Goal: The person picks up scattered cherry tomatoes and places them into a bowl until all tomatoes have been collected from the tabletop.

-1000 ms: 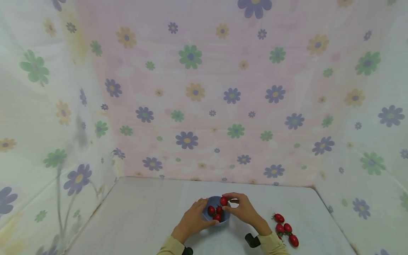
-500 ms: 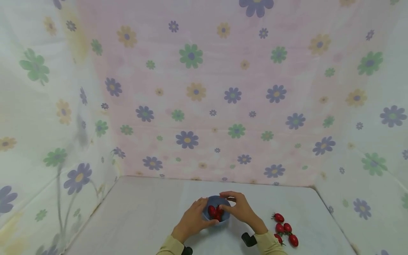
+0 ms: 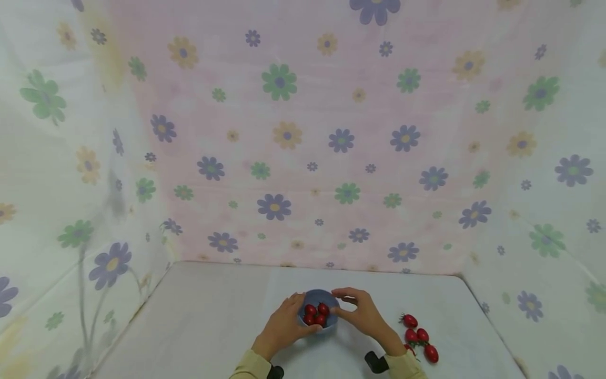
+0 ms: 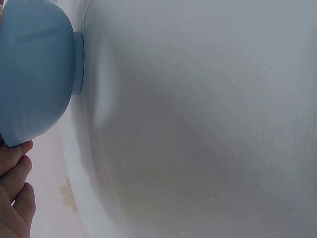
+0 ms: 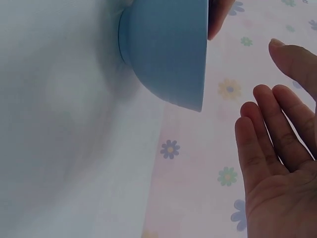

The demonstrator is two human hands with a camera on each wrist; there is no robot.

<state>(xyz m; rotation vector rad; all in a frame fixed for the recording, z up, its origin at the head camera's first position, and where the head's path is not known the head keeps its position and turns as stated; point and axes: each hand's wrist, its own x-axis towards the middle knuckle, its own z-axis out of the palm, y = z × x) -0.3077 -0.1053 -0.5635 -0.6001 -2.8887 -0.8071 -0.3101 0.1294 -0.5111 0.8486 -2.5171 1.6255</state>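
A blue bowl [image 3: 314, 296] stands upright on the white table, with several small red tomatoes [image 3: 310, 309] inside. My left hand [image 3: 283, 323] holds it from the left, fingers along its side and thumb at the near rim. In the left wrist view, fingertips [image 4: 24, 148] touch the bowl's edge. On the bowl's right is my right hand [image 3: 362, 313], with nothing between its thumb and fingers. The right wrist view shows this hand [image 5: 282, 144] spread a little and apart from the bowl [image 5: 168, 49].
More red tomatoes [image 3: 423, 335], several with green stems, lie in a group on the table right of my right forearm. The white-covered table [image 3: 213, 305] is enclosed by flower-patterned cloth walls [image 3: 303, 158] at the back and sides.
A second ago my right hand pinched a tomato over the bowl. It dipped toward the bowl and let the tomato go; now it is back at the rim. My left hand stays on the bowl.
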